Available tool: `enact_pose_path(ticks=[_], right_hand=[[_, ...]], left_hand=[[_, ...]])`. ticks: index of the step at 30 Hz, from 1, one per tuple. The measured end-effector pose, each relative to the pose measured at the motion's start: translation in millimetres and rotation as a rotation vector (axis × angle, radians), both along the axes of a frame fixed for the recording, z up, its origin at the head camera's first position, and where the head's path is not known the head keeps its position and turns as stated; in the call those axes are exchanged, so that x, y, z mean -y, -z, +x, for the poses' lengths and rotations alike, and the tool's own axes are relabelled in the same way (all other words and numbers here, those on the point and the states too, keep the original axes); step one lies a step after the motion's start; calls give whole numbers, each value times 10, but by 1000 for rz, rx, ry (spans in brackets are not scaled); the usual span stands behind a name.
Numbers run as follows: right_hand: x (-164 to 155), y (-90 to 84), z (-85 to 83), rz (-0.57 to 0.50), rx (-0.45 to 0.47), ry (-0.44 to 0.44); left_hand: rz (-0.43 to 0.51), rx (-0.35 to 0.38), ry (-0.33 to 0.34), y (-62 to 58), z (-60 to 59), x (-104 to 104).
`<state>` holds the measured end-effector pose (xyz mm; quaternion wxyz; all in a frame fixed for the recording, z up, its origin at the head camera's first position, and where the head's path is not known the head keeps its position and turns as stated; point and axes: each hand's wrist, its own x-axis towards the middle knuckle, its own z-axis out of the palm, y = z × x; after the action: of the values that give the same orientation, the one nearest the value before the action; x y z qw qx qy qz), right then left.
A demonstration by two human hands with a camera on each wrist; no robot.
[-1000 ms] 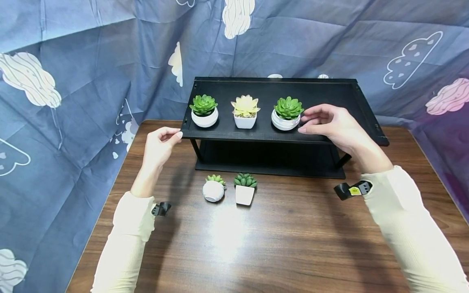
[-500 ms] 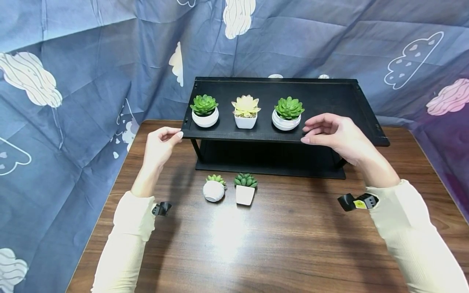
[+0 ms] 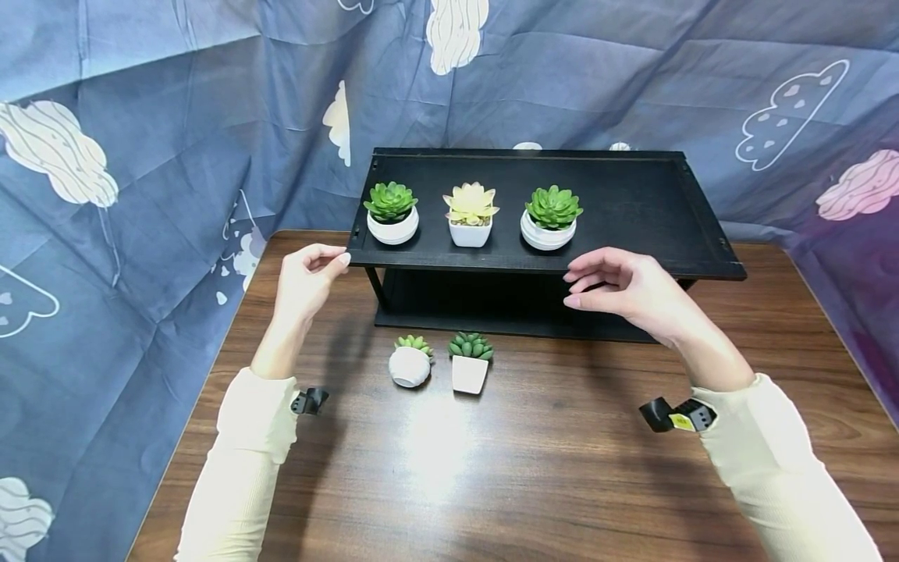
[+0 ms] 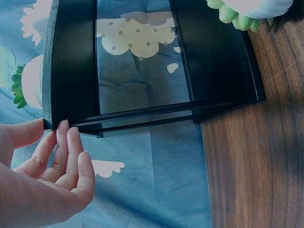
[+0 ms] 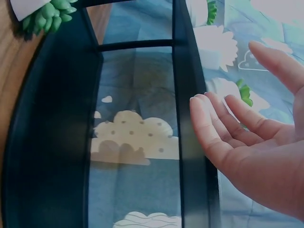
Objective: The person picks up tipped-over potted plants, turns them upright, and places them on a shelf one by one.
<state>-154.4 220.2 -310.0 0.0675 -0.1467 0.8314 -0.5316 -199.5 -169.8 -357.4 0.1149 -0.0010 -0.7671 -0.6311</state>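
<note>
A black two-tier shelf (image 3: 632, 195) bears three potted succulents on its top board. The left one (image 3: 392, 212) is green in a round white pot, the middle one (image 3: 471, 215) pale yellow in a square white pot, and the right one (image 3: 551, 218) green in a round white pot. My left hand (image 3: 302, 285) pinches the shelf's front left corner between thumb and fingers, as the left wrist view confirms. Just before the front edge, below and right of the right succulent, my right hand (image 3: 628, 289) hovers with loosely bent fingers, thumb apart, holding nothing.
On the wooden table (image 3: 548, 453) before the shelf stand two more succulents, one in a tilted round white pot (image 3: 410, 367) and one in a square white pot (image 3: 469, 374). A blue cloud-patterned cloth (image 3: 211, 101) hangs behind the shelf and along the sides.
My right hand has drawn back from beside the right succulent, down and toward me past the shelf's front edge. The left hand and the plants have stayed put.
</note>
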Motion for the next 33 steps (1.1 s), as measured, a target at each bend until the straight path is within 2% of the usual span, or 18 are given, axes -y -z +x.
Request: enact_pose_path(ticks=[10,23,33], right_hand=[[71,250,36,-18,52,-54],[282,696,73,-43,139,-52],[460,1037,109,-95,196,-59]], left_hand=[[-7,4,-6,11,-11,3],[-28,11,-6,20,-15,18],[-5,17,-1,26,-16,13]])
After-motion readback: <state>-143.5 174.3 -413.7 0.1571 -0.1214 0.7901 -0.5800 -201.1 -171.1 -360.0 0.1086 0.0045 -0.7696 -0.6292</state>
